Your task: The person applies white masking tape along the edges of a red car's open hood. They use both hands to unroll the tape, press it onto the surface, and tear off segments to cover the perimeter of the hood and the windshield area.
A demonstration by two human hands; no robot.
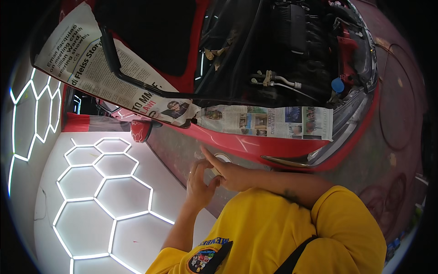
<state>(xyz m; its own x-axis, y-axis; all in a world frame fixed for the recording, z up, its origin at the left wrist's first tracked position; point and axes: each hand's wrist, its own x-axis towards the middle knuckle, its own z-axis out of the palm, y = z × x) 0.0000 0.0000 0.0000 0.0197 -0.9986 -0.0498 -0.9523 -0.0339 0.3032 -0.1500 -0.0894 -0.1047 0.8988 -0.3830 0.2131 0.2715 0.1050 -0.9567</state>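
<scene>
My left hand (200, 185) and my right hand (232, 177) meet in front of my chest, just short of the red car fender (246, 144). The left fingers are curled, with thumb and fingertips drawn together at the right hand. On my right hand the index finger points forward while the others bend in. A small tan thing (215, 171) shows between the hands; its kind is mostly hidden. Beyond the right knuckles appears part of a pale round rim (223, 157), and I cannot tell whether it is held. Newspaper sheets (273, 122) cover the fender's top.
The engine bay (292, 50) lies exposed, with a blue cap (337, 85) near the headlight (349, 119). More newspaper (123, 84) runs up to the left beneath a bent black bar (112, 57). A red side mirror (140, 130) juts out. Glowing hexagon lights (105, 201) line the white wall.
</scene>
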